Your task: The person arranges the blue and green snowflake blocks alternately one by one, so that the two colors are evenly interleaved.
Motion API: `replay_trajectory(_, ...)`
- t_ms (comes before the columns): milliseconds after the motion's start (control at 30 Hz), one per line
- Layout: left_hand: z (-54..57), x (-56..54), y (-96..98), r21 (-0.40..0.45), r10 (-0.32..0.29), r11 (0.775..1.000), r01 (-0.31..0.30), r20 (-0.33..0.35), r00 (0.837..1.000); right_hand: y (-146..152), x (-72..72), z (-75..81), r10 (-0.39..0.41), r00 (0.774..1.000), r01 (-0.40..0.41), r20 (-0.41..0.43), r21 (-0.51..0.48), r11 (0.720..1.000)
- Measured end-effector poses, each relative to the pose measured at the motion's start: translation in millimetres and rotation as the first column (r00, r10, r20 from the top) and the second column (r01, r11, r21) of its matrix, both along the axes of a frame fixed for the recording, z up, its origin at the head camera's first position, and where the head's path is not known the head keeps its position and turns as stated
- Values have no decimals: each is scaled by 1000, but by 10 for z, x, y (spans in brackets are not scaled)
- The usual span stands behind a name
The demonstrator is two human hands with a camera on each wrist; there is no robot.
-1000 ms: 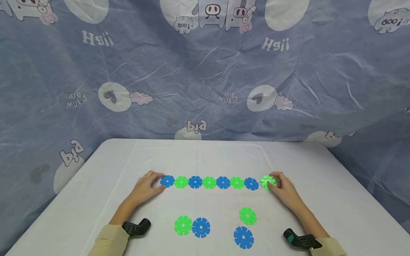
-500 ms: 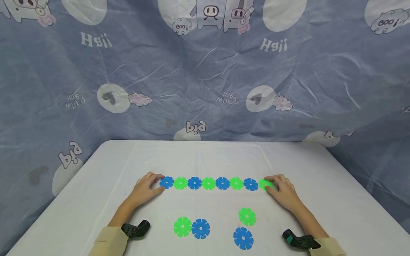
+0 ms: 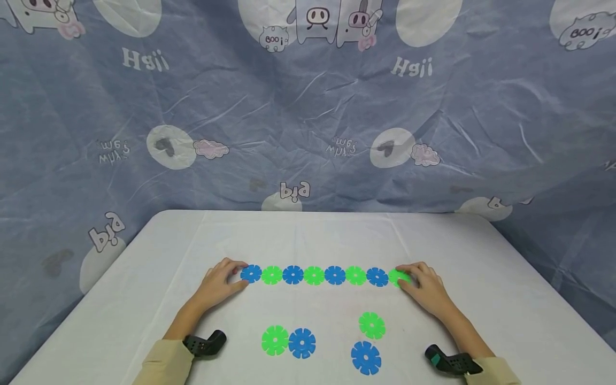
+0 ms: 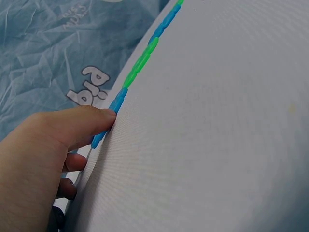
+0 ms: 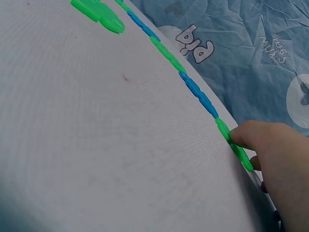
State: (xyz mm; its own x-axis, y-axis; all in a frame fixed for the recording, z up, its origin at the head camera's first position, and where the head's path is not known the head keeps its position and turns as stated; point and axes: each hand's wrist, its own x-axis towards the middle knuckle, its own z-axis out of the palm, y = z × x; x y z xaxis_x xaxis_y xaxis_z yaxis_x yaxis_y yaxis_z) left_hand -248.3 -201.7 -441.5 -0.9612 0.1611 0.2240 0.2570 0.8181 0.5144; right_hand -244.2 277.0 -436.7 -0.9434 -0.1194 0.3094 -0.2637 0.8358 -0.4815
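Right hand (image 3: 426, 287) pinches bright-green flower-shaped plastic disc (image 3: 395, 277); left hand (image 3: 217, 282) pinches blue flower-shaped plastic disc (image 3: 252, 274). Both probably light, stiff, slightly slippery; take by opposite notched edges.

I cannot inspect the outer part of the end green disc (image 3: 394, 277); the right hand (image 3: 425, 286) covers it. Left of that hand, slots along the disc row (image 3: 314, 275) are too small for me to verify interlocking. Beyond the left hand (image 4: 48, 150), the left wrist view's top edge cuts off the row. Behind both hands, the head view's lower edge crops the sleeves (image 3: 163, 366).
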Motion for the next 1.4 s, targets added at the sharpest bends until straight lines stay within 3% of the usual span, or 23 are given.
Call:
replay_trajectory(367,11,14,-1,6,-12,1000,12,-12,1000,-27,10,38,9,1000,-10,-13,-17,1000)
replay_trajectory(533,15,3,-6,-5,-9,1000,9,-27,1000,-162,34,129,72,996,-75,-48,-55,996)
replay_trajectory(733,11,6,-10,-9,-6,1000,6,-10,1000,-523,148,246,162,986,-163,-26,-31,986)
replay_trajectory(967,28,-2,-15,0,-19,1000,19,-24,1000,-980,306,326,324,945,-323,52,-24,946)
replay_trajectory(1233,0,-12,-19,-3,-9,1000,9,-12,1000,-1359,540,332,408,897,-412,170,-13,911)
replay_trajectory(1400,-20,-13,-24,-7,-7,1000,7,-9,1000,-1503,696,289,485,848,-498,213,9,867)
